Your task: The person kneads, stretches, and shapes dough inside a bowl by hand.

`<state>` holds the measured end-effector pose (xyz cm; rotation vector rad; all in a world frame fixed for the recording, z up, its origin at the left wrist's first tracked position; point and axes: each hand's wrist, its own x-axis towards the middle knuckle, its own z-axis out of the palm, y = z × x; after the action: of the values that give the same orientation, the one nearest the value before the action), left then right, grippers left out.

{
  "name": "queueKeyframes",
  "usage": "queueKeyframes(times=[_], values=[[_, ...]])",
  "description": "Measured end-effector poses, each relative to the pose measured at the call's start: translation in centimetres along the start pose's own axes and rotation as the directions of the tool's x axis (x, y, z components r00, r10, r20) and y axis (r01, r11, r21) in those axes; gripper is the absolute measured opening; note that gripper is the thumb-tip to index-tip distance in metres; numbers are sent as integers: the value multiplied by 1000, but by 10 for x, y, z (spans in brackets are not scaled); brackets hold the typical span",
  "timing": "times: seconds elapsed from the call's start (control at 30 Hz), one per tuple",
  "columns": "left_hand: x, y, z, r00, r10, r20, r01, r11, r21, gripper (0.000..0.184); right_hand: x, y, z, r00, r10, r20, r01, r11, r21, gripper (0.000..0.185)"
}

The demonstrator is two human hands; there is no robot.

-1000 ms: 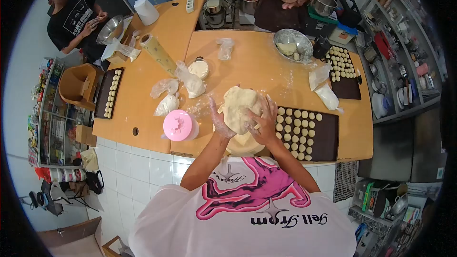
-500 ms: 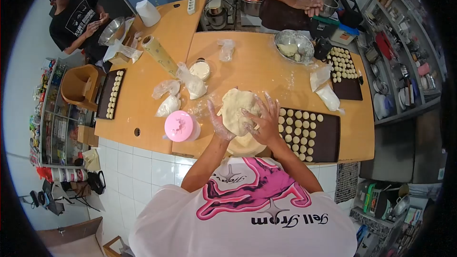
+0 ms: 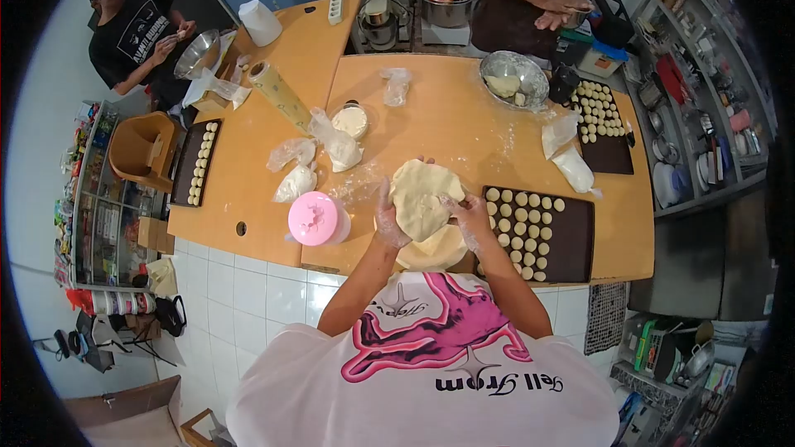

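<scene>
A flattened sheet of pale dough (image 3: 422, 197) is held up in front of my chest. My left hand (image 3: 389, 219), dusted with flour, supports its left side from below, with fingertips showing past the far edge. My right hand (image 3: 470, 219) grips the right edge, thumb on top. Beneath the dough, close to my body, is a round pale bowl (image 3: 435, 250), partly hidden. To the left stands a pink-lidded container (image 3: 315, 219). Right of my hands, a dark tray (image 3: 570, 240) holds rows of small dough balls (image 3: 517, 228).
Bags of white powder (image 3: 296, 184), a plastic roll (image 3: 279, 95) and a tub (image 3: 349, 121) lie left. Far right are a metal bowl with dough (image 3: 513, 80) and another tray (image 3: 609, 153). One co-worker (image 3: 137, 33) is at far left, another (image 3: 530, 0) across the table.
My right hand has moved from pressing on top of the dough to holding its right edge. The dough looks flatter and wider. The co-worker across the table has shifted right.
</scene>
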<state>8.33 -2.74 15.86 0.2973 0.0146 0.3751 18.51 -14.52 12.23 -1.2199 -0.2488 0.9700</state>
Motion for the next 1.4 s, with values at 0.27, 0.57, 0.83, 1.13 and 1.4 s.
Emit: queueKeyframes(times=[0.27, 0.57, 0.83, 1.13, 1.4], values=[[-11, 6, -31, 892, -200, -405, 350, 873, 341, 47, 7, 26, -3, 964, -228, -138, 194, 954, -227, 21], [-18, -14, -43, 889, -219, -403, 307, 937, 169, 49, 10, 20, -15, 950, -286, -122, 122, 702, -701, 38], [-18, -35, -59, 920, -59, -387, 214, 904, 369, 61, -17, 32, 23, 942, -263, 209, 334, 786, -520, 63], [-23, -33, -52, 914, -49, -404, 193, 926, 325, 51, -4, 18, 6, 885, -454, -101, 261, 665, -700, 42], [-23, -40, -55, 858, 58, -510, 166, 909, 383, 38, 13, 26, -18, 885, -416, -208, 199, 743, -640, 28]])
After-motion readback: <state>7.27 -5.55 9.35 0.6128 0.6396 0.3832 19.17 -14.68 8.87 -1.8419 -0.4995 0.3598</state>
